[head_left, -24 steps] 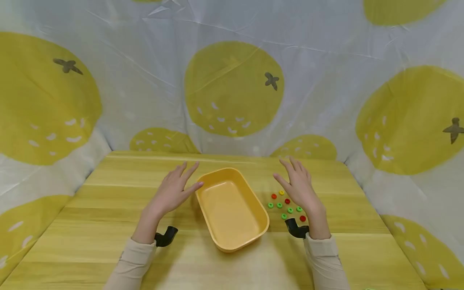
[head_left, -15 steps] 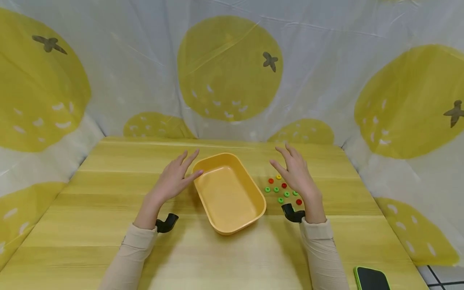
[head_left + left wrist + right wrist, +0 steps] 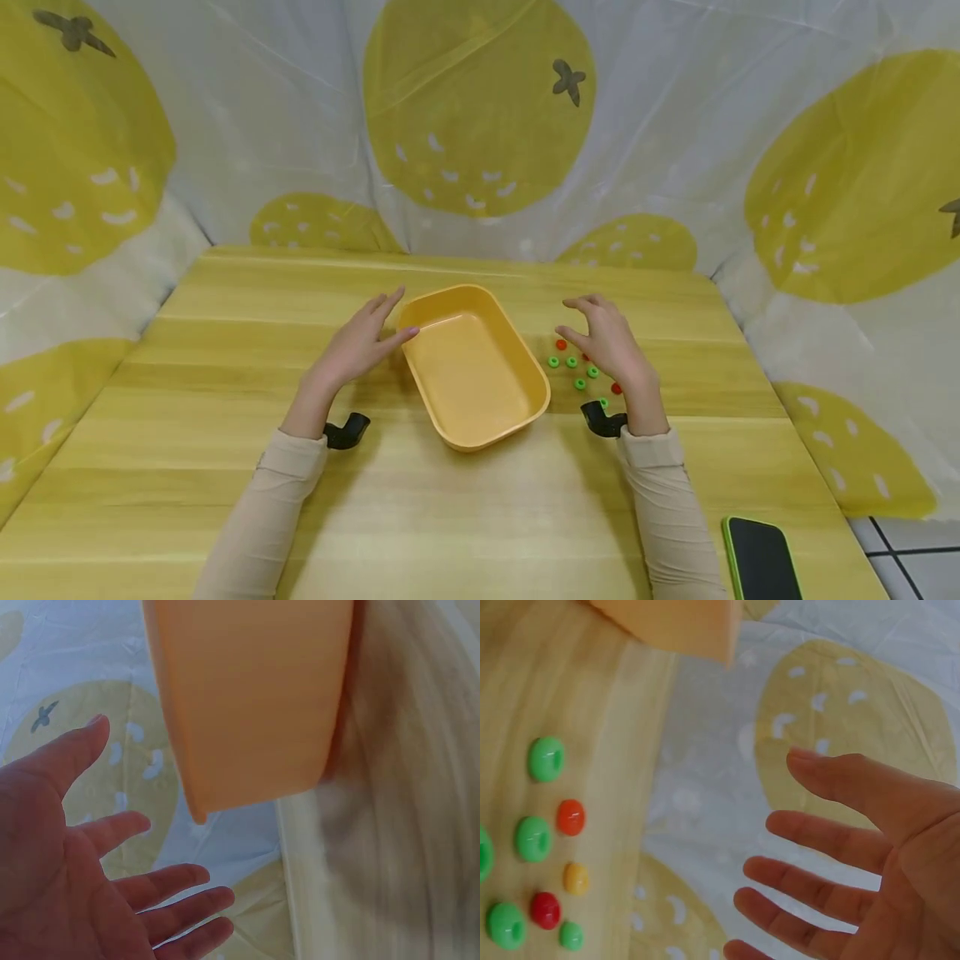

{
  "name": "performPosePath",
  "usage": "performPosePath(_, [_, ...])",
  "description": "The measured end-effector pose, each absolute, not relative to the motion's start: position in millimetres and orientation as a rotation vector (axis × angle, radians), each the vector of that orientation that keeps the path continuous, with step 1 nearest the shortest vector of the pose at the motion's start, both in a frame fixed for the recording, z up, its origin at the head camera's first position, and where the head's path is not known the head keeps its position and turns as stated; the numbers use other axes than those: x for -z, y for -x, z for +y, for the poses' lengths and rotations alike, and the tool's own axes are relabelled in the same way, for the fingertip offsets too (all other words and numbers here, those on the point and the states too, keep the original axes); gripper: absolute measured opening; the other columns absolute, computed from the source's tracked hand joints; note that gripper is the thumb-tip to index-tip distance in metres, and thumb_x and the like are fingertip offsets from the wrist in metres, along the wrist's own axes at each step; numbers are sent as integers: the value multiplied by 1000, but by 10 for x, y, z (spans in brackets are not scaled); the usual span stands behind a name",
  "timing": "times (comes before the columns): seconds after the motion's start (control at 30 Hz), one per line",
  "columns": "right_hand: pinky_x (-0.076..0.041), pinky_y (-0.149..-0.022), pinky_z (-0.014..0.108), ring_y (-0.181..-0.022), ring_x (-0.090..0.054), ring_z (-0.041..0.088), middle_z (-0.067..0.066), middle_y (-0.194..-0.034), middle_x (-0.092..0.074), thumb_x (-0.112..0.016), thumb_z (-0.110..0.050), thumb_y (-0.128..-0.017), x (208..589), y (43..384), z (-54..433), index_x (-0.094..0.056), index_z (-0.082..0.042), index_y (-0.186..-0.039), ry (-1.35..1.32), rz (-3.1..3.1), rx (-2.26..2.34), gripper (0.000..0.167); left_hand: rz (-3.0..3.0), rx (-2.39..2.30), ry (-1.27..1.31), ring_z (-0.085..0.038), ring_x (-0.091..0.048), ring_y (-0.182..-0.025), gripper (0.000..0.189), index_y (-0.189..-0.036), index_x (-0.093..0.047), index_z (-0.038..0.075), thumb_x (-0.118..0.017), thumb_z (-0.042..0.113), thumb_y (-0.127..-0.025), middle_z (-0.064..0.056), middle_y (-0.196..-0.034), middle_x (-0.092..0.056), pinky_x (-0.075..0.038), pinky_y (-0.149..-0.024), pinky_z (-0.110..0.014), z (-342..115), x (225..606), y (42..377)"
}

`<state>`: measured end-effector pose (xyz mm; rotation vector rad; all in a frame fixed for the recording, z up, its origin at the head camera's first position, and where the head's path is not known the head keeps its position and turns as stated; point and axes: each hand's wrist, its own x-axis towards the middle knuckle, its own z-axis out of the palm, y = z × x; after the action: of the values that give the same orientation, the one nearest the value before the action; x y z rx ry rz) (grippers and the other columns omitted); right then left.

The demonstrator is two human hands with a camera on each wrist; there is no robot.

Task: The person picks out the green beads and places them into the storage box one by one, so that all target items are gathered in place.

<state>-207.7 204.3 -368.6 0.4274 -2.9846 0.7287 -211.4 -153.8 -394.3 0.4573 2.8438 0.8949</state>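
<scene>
A yellow-orange rectangular plastic basin (image 3: 472,379) stands on the table at a slant, with nothing in it. My left hand (image 3: 358,343) is held beside its far left corner, fingers spread and holding nothing; in the left wrist view the palm faces the basin wall (image 3: 251,697). To the right of the basin lie several small ring-shaped beads, green (image 3: 572,362), red (image 3: 545,910), orange (image 3: 571,817) and yellow (image 3: 576,878). Above them my right hand (image 3: 609,337) hovers with fingers apart and loosely bent, holding nothing. It hides some of the beads in the head view.
A phone with a green case (image 3: 761,558) lies at the table's near right edge. Black curved wrist mounts (image 3: 347,431) stick out at both wrists. A white curtain with yellow fruit shapes (image 3: 480,108) hangs behind the wooden table (image 3: 465,525).
The head view has tipped downward, bringing the phone into sight. My right hand's fingers have bent a little and dropped closer to the beads. The left hand stays much the same by the basin.
</scene>
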Motion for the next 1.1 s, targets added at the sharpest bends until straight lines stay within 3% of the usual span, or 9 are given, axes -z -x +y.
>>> performPosePath(0.23, [-45,-92,50,-113,-51,40,23,-125,-53,-67,-21,-88,3858,2068,2105,-59,1,-124,-468,-3051,-852,43,2736,-1062,-409,-45,-32,-134,85,-152,-7,6,-51,48,-93,-27,-151,-23,-30,-108,-57,-1575,4059,2143])
performPosePath(0.47, [-49,-84,44,-103,-54,37,19,-112,-63,-71,-17,-84,4078,2086,2134,-68,1,-110,-498,-3104,-944,32,2589,-1247,-337,-45,-45,-126,82,-150,-11,2,-56,40,-93,-29,-145,-34,-41,-101,-52,-1578,4173,2159])
performPosePath(0.83, [-50,-79,37,-89,-59,24,10,-102,-69,-73,-18,-82,4284,2168,2135,-73,-7,-103,-482,-3148,-896,23,2483,-1342,-336,-45,-45,-124,76,-151,-14,7,-55,37,-94,-31,-141,-36,-42,-98,-54,-1599,4201,2118])
performPosePath(1.1, [-51,-79,37,-87,-61,22,9,-100,-70,-73,-17,-82,4272,2167,2115,-72,-7,-104,-461,-3174,-908,24,2456,-1372,-346,-45,-46,-124,77,-151,-14,8,-56,36,-94,-30,-139,-38,-43,-98,-53,-1606,4215,2132])
